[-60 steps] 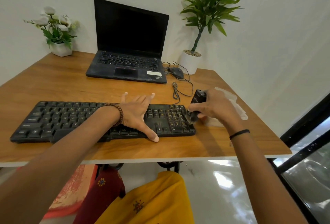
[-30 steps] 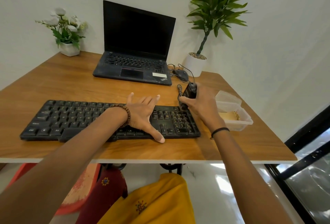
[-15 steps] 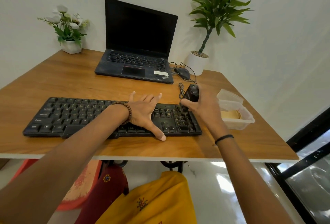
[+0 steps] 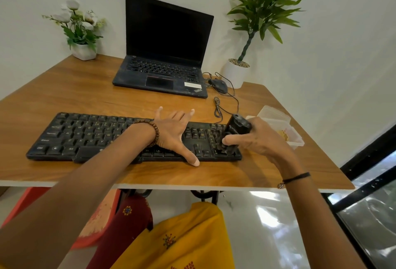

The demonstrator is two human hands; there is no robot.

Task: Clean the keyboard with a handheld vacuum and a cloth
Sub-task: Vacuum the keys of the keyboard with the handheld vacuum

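A black keyboard (image 4: 90,136) lies across the front of the wooden desk (image 4: 85,93). My left hand (image 4: 173,133) lies flat on its middle keys, fingers spread straight, thumb reaching over the front edge. My right hand (image 4: 257,140) grips a small black handheld vacuum (image 4: 236,128), held upright with its lower end on the number pad at the keyboard's right end. No cloth is plainly visible.
An open black laptop (image 4: 162,58) stands behind the keyboard, with a black mouse (image 4: 219,86) and its looped cable beside it. A clear plastic container (image 4: 285,131) sits by my right hand. A flower pot (image 4: 83,51) and a potted plant (image 4: 236,73) stand at the back.
My right hand has moved the vacuum from the number pad's far edge toward its front right corner. My left hand has stayed flat on the keys. The camera has shifted slightly.
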